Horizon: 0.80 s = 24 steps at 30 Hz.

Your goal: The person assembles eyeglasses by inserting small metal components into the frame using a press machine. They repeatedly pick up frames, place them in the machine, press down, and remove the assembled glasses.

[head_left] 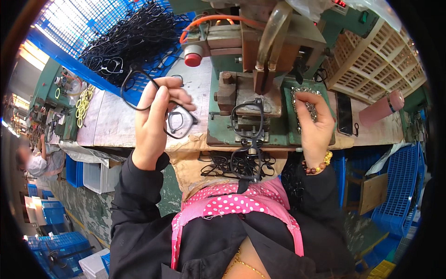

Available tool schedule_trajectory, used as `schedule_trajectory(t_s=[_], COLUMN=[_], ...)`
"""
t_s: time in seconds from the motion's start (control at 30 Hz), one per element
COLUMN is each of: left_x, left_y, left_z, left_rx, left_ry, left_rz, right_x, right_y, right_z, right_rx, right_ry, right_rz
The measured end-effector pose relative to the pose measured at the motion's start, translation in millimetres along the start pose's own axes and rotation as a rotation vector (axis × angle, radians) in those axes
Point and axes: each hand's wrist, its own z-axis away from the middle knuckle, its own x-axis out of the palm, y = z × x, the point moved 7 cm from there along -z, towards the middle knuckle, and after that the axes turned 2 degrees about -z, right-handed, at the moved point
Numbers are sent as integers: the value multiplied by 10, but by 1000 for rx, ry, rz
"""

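Observation:
My left hand is raised left of the machine, its fingers closed around a black eyeglass frame. A second black eyeglass frame rests upright at the front of the green bench machine, below its copper-coloured tip. My right hand is over the green tray of small metal parts at the machine's right. Its thumb and fingers are pinched at the parts; whatever lies between the fingertips is too small to make out.
A blue crate heaped with black eyeglass frames stands back left. More frames lie on brown paper before me. At right are a cream crate, a phone and a pink bottle. A red button juts from the machine.

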Motion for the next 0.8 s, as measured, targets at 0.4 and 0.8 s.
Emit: schedule_trajectory(t_s=[0.4,0.8], left_x=[453,683], left_y=[328,211], left_z=[-239,-49], left_rx=[315,32], left_ry=[56,-203], left_rz=[-149,34], right_x=[662,643], right_y=[-254,-304], right_z=[24,67], right_rx=[73,133], right_ry=[-42,-48], right_rz=[-363,-434])
